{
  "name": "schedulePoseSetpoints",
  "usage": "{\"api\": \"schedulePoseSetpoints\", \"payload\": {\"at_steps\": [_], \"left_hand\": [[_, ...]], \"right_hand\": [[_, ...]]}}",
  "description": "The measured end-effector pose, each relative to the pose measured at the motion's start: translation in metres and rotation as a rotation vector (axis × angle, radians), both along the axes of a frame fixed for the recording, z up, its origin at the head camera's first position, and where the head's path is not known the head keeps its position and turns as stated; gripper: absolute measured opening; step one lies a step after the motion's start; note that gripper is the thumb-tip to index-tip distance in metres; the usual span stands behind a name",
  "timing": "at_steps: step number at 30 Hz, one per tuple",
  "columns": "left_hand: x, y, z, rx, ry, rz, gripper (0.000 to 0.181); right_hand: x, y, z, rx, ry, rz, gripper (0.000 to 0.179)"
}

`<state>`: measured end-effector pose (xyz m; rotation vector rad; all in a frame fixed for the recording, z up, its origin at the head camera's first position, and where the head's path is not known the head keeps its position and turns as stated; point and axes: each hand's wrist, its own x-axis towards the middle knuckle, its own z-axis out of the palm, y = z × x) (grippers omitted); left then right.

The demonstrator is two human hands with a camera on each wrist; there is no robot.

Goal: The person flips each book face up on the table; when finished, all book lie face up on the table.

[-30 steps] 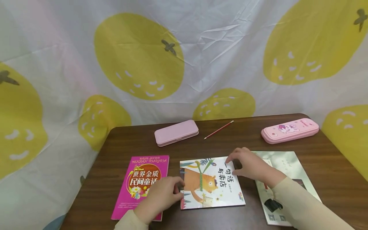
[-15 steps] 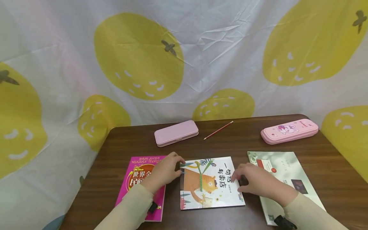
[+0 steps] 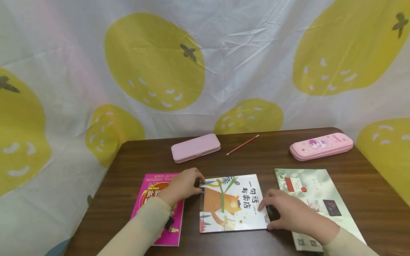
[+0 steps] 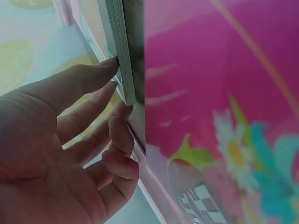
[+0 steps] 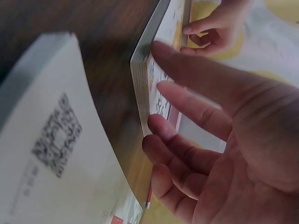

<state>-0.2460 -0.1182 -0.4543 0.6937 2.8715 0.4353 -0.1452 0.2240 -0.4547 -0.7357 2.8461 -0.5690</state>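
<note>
A picture book with an orange cat-like animal on its white cover lies flat in the middle of the table. At its upper left corner, the thumb and fingertips of my left hand touch the edge. My right hand is at the lower right side, with its thumb by the corner and other fingertips on the cover and edge. Page edges show beside the right fingers in the right wrist view. Under my left forearm lies a magenta book, partly covered. A pale green book lies partly beneath my right hand and wrist.
Along the back of the dark wooden table are a plain pink pencil case, a red pencil and a pink rabbit pencil case. A lemon-print cloth hangs behind.
My left hand has moved up the picture book's left edge to the upper corner. My right hand has slid down from the upper right to the lower right corner. The book stays nearly in place.
</note>
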Motion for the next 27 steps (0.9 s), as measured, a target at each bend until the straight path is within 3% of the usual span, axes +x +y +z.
{"api": "schedulePoseSetpoints", "payload": {"at_steps": [7,14,21,27], "left_hand": [[0.001,0.0,-0.002,0.022,0.0,0.006,0.026],[0.004,-0.003,0.0,0.019,-0.003,0.016,0.026],[0.012,-0.004,0.004,0.0,-0.037,0.087,0.027],[0.022,-0.007,0.006,-0.054,-0.002,0.132,0.027]], "right_hand": [[0.002,-0.001,-0.002,0.029,0.004,-0.05,0.042],[-0.002,-0.001,-0.002,0.039,0.063,-0.023,0.04],[-0.013,0.005,-0.004,0.012,0.099,0.006,0.037],[-0.026,0.009,-0.005,-0.026,0.131,0.038,0.037]]}}
